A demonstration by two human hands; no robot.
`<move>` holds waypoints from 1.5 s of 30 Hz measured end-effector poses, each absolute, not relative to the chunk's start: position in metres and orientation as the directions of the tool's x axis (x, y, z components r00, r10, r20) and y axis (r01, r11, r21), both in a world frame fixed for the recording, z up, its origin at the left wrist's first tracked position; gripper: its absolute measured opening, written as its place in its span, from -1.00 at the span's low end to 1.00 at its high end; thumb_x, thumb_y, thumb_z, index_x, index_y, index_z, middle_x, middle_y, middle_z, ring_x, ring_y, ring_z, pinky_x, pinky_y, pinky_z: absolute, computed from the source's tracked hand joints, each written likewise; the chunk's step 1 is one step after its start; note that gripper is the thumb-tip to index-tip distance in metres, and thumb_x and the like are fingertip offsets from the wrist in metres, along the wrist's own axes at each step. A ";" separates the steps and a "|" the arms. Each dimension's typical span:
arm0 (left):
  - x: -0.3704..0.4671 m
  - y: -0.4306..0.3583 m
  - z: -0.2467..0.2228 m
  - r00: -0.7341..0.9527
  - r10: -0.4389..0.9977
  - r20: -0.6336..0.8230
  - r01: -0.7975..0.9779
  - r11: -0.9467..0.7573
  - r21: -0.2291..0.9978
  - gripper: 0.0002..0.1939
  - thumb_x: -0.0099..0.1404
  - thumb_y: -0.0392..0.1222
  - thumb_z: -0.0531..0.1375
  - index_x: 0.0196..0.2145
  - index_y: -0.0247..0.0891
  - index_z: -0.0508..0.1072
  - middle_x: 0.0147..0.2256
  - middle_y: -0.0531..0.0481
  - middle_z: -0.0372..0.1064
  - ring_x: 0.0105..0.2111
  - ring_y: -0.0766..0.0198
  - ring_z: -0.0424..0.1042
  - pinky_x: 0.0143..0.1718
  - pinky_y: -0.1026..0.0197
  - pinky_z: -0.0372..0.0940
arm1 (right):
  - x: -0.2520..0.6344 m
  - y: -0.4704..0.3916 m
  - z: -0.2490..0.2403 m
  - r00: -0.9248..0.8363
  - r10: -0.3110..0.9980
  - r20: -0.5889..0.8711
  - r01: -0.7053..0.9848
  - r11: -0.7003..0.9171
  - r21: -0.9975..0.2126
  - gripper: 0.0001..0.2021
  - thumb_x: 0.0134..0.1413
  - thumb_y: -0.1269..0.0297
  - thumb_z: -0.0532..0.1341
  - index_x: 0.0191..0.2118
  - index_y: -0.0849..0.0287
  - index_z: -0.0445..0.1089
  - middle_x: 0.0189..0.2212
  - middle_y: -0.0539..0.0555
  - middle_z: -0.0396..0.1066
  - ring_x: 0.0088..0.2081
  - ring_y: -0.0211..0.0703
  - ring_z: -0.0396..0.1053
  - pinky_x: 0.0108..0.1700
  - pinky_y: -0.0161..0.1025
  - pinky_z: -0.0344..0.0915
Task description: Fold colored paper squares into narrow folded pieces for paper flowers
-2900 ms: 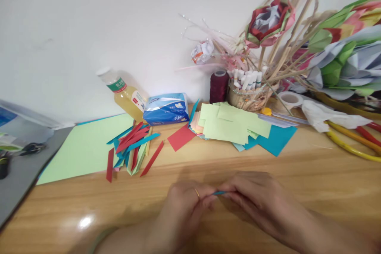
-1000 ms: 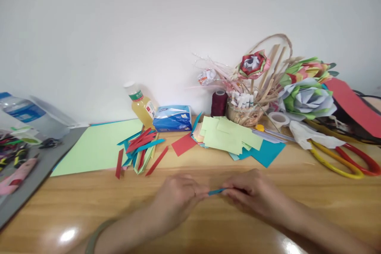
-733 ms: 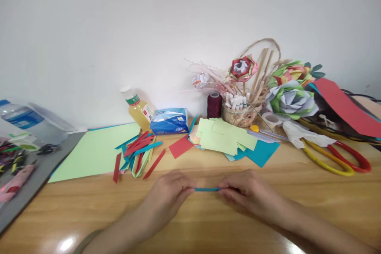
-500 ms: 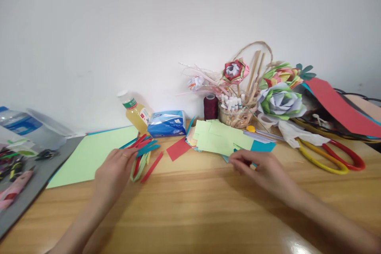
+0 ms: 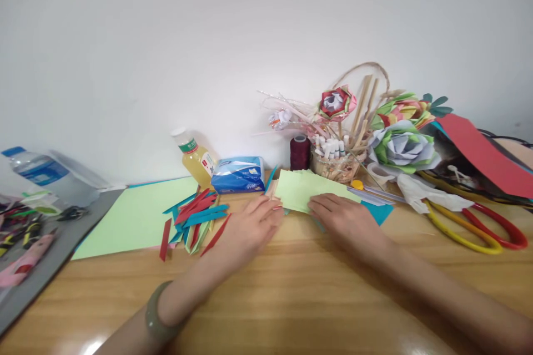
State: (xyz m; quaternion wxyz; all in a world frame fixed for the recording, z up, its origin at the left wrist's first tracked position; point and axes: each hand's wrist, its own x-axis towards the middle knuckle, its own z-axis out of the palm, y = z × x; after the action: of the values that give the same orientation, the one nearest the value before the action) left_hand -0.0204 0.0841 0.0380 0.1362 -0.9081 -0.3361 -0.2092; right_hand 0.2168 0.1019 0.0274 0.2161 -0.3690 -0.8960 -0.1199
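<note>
A pile of light-green paper pieces (image 5: pixel 297 187) lies on the wooden table between my hands. My left hand (image 5: pixel 254 227), fingers stretched out together, reaches to the left edge of the pile and covers the red paper there. My right hand (image 5: pixel 345 224) rests with its fingers over the right part of the green paper; its thumb is hidden. Left of my left hand lies a heap of folded paper strips in red (image 5: pixel 195 205), blue (image 5: pixel 206 214) and green. A blue paper piece (image 5: pixel 378 212) shows just beyond my right hand.
Behind the pile stand a blue tissue pack (image 5: pixel 238 174), a tilted juice bottle (image 5: pixel 195 161), a dark thread spool (image 5: pixel 300 152) and a basket (image 5: pixel 339 168) with sticks and paper flowers. Yellow-and-red handles (image 5: pixel 466 230) lie at right. A large green sheet (image 5: pixel 137 216) and a water bottle (image 5: pixel 54 175) are left.
My left hand has left the folded strips and moved right to the paper pile; the blue strips now lie on the heap. My right hand has moved slightly onto the green paper, fingers straighter.
</note>
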 end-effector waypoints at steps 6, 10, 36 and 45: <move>0.000 0.089 0.038 0.639 0.575 0.511 0.700 -0.710 -0.076 -0.63 0.31 -0.17 0.13 0.02 -0.43 0.29 0.02 -0.32 0.31 0.05 0.01 0.27 0.01 -0.05 0.27 | 0.229 0.090 0.028 -0.654 0.485 0.581 0.668 0.731 0.140 -0.72 0.21 0.49 -0.04 -0.12 0.25 0.37 -0.19 0.17 0.48 -0.11 -0.07 0.41 -0.16 -0.15 0.37; -0.004 0.064 0.039 0.693 0.386 0.609 0.555 -0.825 -0.110 -0.86 0.32 -0.34 0.10 -0.18 -0.28 0.40 -0.25 -0.06 0.47 -0.19 0.19 0.42 -0.11 0.11 0.34 | 0.229 0.062 0.025 -0.701 0.270 0.660 0.535 0.811 0.236 -0.66 0.20 0.51 -0.09 -0.02 0.28 0.32 -0.13 0.20 0.46 -0.02 -0.04 0.36 -0.12 -0.10 0.36; -0.048 0.045 0.032 0.222 0.589 0.777 0.504 -0.752 0.425 -0.81 0.24 -0.43 0.07 -0.22 -0.24 0.37 -0.36 -0.04 0.40 -0.31 0.22 0.41 -0.29 0.16 0.36 | 0.127 0.030 0.002 -0.915 0.119 0.386 0.151 0.987 0.053 -0.70 0.27 0.19 -0.03 0.06 0.00 0.27 0.12 0.06 0.25 0.13 -0.13 0.19 0.12 -0.22 0.14; -0.066 0.059 0.045 -0.043 0.570 0.821 0.493 -0.703 0.513 -0.83 0.22 -0.44 0.15 -0.28 -0.22 0.41 -0.39 0.06 0.39 -0.35 0.30 0.38 -0.28 0.24 0.30 | 0.151 0.034 -0.002 -0.838 0.195 0.510 0.270 0.960 0.077 -0.71 0.19 0.47 -0.04 -0.14 0.41 0.40 -0.19 0.23 0.48 -0.12 -0.03 0.40 -0.03 -0.16 0.28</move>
State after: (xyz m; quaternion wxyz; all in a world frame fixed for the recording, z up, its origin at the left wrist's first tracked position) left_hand -0.0658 0.0594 0.0445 -0.0315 -0.6911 -0.3843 -0.6114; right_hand 0.1509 0.0340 -0.0016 0.2578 -0.1215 -0.9558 -0.0728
